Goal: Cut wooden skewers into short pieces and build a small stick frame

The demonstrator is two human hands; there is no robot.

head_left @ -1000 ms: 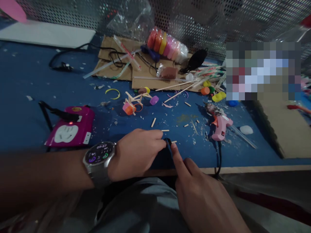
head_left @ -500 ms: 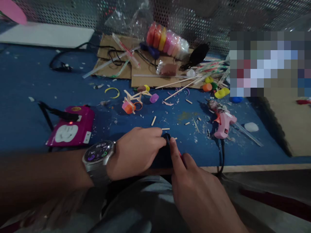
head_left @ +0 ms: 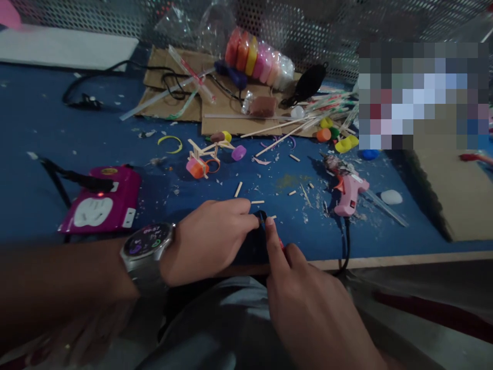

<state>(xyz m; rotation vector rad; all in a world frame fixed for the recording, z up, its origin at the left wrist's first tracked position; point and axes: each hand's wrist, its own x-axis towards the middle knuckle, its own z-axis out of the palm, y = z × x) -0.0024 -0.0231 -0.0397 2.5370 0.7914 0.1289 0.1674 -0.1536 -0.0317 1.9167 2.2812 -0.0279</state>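
My left hand [head_left: 210,239], with a wristwatch [head_left: 146,246] on its wrist, is closed and pinches a small dark object [head_left: 262,218] near the table's front edge. My right hand [head_left: 308,303] comes up from below; its forefinger and thumb press on the same dark object, with a bit of red showing beside the fingers. What the object is I cannot make out in the dim light. A small model [head_left: 204,159] of wooden sticks with coloured bottle caps stands on the blue table [head_left: 38,128] beyond my hands.
A pink glue gun [head_left: 348,190] with its black cord lies to the right. A magenta power strip [head_left: 98,200] sits at the left. Cardboard [head_left: 219,110], a pack of coloured clay [head_left: 258,64], straws, sticks and caps lie farther back. Stick bits litter the table. A metal mesh wall stands behind.
My hands have stayed together on the dark object, my right forefinger shifting slightly along it. The view has drifted a little to the right and down.
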